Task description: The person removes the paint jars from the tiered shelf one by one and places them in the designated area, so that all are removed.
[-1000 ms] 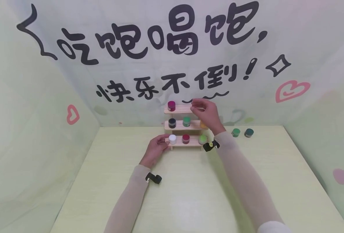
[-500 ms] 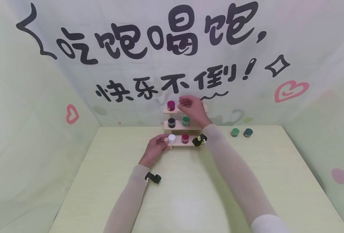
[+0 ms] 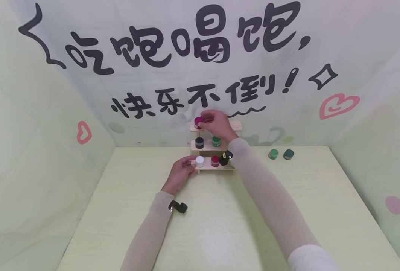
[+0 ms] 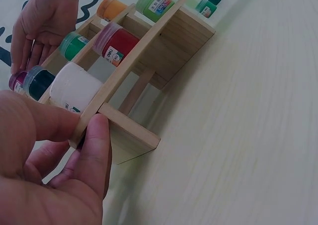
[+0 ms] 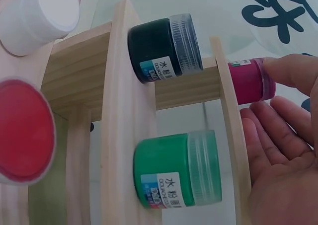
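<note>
A three-tier wooden shelf point(image 3: 234, 126) stands against the back wall with gouache paint jars on its tiers. My left hand point(image 3: 180, 174) pinches the left end of the bottom tier between thumb and fingers, beside the white paint jar point(image 4: 74, 86). On the top tier at the left stands a magenta paint jar point(image 5: 248, 83). My right hand point(image 3: 217, 123) has its thumb on that jar's lid and its fingers around the other side. A dark paint jar point(image 5: 154, 48) and a green paint jar point(image 5: 169, 170) sit on the middle tier.
Red point(image 3: 215, 161), orange point(image 4: 112, 9) and light green point(image 4: 154, 4) paint jars also stand on the shelf. Two more jars, one green point(image 3: 273, 154) and one dark teal point(image 3: 288, 154), are on the table right of the shelf.
My right hand has moved left along the top tier, from its right part to the magenta paint jar, and now grips it. My left hand has stayed on the shelf's end.
</note>
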Motion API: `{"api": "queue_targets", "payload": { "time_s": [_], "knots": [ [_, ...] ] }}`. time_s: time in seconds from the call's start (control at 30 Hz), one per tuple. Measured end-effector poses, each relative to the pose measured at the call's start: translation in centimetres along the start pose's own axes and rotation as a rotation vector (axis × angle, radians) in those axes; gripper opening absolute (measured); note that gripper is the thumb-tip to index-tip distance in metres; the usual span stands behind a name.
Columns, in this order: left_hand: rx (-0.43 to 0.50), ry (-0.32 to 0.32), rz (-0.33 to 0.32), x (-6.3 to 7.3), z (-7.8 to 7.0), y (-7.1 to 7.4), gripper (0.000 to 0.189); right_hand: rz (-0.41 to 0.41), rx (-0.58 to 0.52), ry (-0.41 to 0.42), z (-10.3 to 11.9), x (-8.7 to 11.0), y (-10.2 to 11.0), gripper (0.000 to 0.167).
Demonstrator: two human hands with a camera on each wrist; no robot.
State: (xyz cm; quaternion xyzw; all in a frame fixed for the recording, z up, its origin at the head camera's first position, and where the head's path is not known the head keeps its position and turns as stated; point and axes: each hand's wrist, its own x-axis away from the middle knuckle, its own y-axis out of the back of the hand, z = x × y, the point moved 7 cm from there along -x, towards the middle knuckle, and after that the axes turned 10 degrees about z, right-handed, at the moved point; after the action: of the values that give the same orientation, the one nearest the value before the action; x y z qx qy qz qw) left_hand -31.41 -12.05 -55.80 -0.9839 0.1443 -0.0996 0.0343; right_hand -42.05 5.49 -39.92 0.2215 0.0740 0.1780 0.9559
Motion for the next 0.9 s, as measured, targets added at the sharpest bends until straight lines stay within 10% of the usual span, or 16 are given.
{"api": "queue_targets", "payload": {
  "time_s": [0.9],
  "knots": [
    [-0.012, -0.004, -0.002, -0.1, 0.1, -0.2, 0.04, -0.025, 0.0, 0.03, -0.3, 1.0, -0.1, 0.047]
  ]
}}
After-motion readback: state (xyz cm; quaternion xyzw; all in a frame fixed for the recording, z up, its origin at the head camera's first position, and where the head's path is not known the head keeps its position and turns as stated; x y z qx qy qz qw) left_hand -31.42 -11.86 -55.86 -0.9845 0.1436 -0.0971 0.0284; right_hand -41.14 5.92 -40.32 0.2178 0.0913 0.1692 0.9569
